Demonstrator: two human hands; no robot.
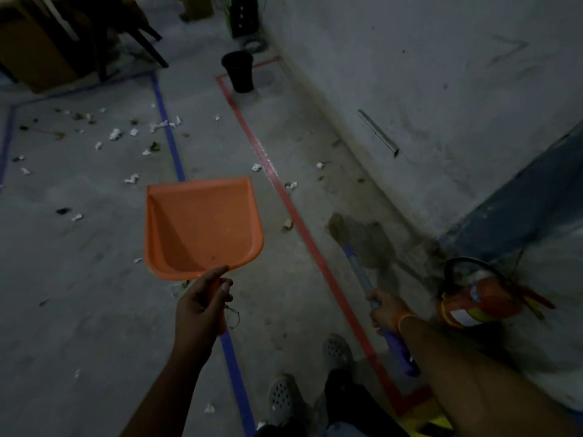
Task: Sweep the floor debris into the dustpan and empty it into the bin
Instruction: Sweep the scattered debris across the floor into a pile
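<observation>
My left hand (202,305) grips the handle of an orange dustpan (202,225), held above the floor with its empty scoop facing up. My right hand (386,310) holds a broom (362,244) by its blue and silver handle; the blurred bristles touch the floor near the wall. White paper scraps and dark bits of debris (115,134) lie scattered over the concrete floor ahead on the left, with a few more near the red tape. A black bin (238,70) stands far ahead by the wall.
Blue tape (170,134) and red tape (284,190) run along the floor. A red fire extinguisher (482,298) lies by the wall on the right. Cardboard boxes and chair legs (41,42) stand at the far left. My shoes (280,398) are at the bottom.
</observation>
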